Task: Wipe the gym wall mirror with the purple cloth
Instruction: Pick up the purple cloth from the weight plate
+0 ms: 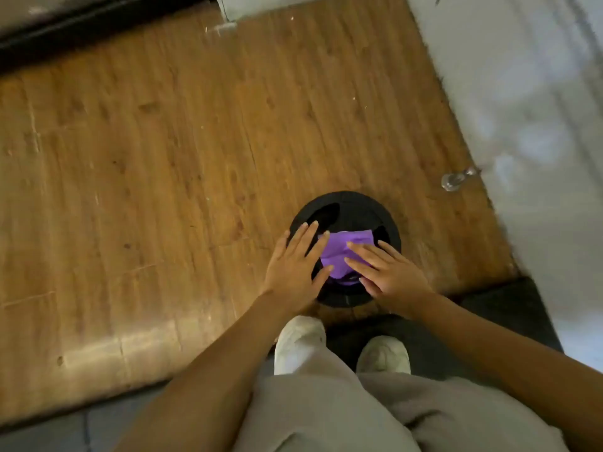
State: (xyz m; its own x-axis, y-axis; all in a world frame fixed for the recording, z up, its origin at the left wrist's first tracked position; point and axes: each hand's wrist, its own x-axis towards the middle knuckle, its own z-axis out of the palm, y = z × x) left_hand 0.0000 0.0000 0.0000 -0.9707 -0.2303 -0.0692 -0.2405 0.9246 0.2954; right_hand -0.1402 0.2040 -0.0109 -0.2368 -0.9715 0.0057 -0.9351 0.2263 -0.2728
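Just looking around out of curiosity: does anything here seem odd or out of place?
Mainly the purple cloth: it lies crumpled on a round black object on the wooden floor, under both hands, not at any mirror.

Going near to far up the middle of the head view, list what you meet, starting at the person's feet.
White shoes → black round container, its near rim first, with the left hand and right hand over the purple cloth → wooden floor → white wall base.
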